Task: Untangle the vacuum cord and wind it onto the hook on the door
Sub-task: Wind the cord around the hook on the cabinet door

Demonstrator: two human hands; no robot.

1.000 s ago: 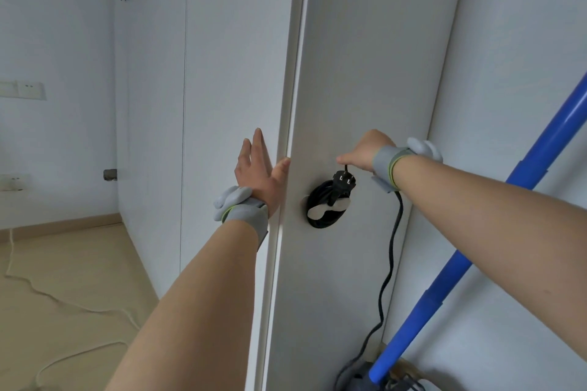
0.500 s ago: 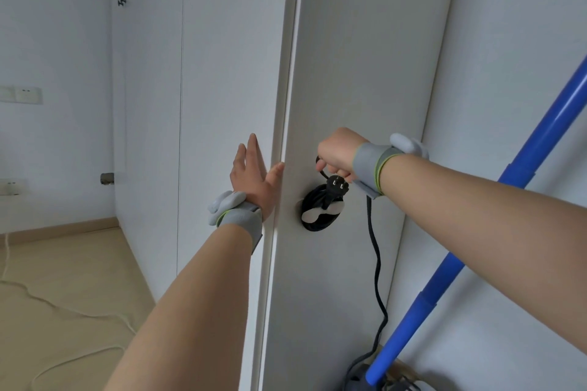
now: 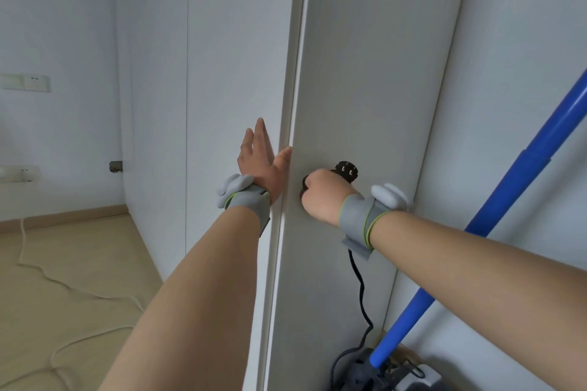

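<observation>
On the far left, two white sockets (image 3: 25, 82) sit on the wall. A thin white cord (image 3: 63, 289) lies in wiggly lines on the tan floor (image 3: 95, 247). A small metal stopper (image 3: 116, 166) sticks out low on the white cupboard wall.

Next comes the left hand (image 3: 262, 162). It is open and flat, with its fingers straight and pointing up. The palm presses on the white panel (image 3: 235, 73), and the thumb touches the edge of the door (image 3: 365, 73). This hand holds nothing. A grey band (image 3: 247, 200) goes round the wrist.

Just to the right, on the face of the door, is the right hand (image 3: 320, 197). It is closed in a fist, with its fingers curled round the black cord (image 3: 360, 282) close to the plug (image 3: 347, 170). The round black plug pokes up above the knuckles, and its metal pins face us. A dark bit of wound-up cord peeks out at the left side of the fist. The hook is hidden behind the hand. This wrist has a grey band (image 3: 362, 219) too.

From under the right wrist, the black cord hangs down the door in soft bends. It goes to the dark vacuum (image 3: 359, 368) on the floor.

On the far right, a long blue pole (image 3: 508, 200) leans up from the vacuum across the white wall.
</observation>
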